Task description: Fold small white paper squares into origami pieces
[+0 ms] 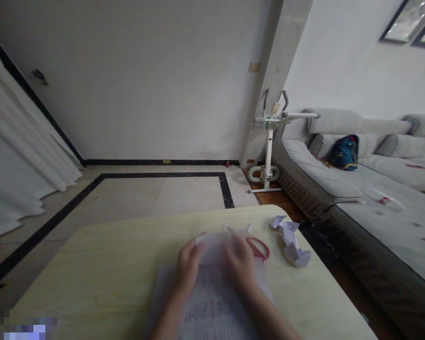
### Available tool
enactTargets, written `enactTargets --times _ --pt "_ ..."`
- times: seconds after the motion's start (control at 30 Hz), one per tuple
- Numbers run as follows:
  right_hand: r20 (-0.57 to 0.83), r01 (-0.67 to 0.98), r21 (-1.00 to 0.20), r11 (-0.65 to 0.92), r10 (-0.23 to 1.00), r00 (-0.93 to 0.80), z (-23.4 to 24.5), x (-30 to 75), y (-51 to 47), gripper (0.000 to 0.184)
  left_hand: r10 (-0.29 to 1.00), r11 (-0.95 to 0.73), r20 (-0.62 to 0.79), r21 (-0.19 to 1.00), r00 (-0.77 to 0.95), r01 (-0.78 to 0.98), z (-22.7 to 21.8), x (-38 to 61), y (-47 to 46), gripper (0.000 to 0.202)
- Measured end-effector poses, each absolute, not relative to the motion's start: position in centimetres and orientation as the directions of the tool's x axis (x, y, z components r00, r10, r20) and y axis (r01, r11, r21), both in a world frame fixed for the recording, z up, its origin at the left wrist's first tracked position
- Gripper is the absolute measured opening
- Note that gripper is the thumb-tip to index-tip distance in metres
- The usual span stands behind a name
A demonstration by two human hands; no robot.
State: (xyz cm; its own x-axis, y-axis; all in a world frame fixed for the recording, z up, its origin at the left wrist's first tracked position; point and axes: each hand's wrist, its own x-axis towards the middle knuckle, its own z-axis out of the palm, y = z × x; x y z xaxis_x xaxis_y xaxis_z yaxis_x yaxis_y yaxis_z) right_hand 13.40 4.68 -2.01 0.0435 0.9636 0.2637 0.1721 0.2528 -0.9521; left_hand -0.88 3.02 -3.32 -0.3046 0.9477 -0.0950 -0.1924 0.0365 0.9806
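A small white sheet of paper [212, 249] is raised over the table between my two hands. My left hand [188, 264] is closed on its left edge, thumb toward the top corner. At the right edge is my right hand [240, 259], its fingers bent onto the paper and blurred by motion. Beneath both hands lies lined paper [212, 307] with handwriting on it, partly covered by my forearms. Just right of my right hand, scissors with red handles [260, 249] rest on the table, their blades partly hidden.
Crumpled paper [291, 240] lies near the right edge of the pale wooden table [109, 264]. Beyond the table stand a white exercise machine [269, 151] and a grey sofa [393, 226] with a dark blue bag [345, 152]. A white curtain [17, 156] hangs at left.
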Motion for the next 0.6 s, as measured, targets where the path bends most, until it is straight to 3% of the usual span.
enactTargets --times 0.13,0.3,0.47,0.6 --pt "0.432 0.308 -0.864 0.399 0.901 0.043 -2.6 13.8 4.4 0.014 0.944 0.018 -0.062 0.991 -0.323 -0.136 -3.0 -0.8 3.2 0.036" --pt "0.561 0.39 -0.734 0.556 0.82 -0.114 -2.6 14.1 3.9 0.024 0.951 0.029 -0.076 0.987 -0.3 -0.159 -2.7 -0.5 2.9 0.035" --pt "0.526 0.468 -0.671 0.575 0.814 -0.244 -2.7 13.9 3.8 0.041 0.986 0.019 -0.061 0.965 -0.154 -0.263 -2.7 -0.3 2.6 0.042" --pt "0.466 0.479 -0.673 0.563 0.826 -0.317 -2.1 13.7 3.4 0.051 0.983 0.071 -0.103 0.976 -0.149 -0.204 -2.6 -0.3 2.7 0.04"
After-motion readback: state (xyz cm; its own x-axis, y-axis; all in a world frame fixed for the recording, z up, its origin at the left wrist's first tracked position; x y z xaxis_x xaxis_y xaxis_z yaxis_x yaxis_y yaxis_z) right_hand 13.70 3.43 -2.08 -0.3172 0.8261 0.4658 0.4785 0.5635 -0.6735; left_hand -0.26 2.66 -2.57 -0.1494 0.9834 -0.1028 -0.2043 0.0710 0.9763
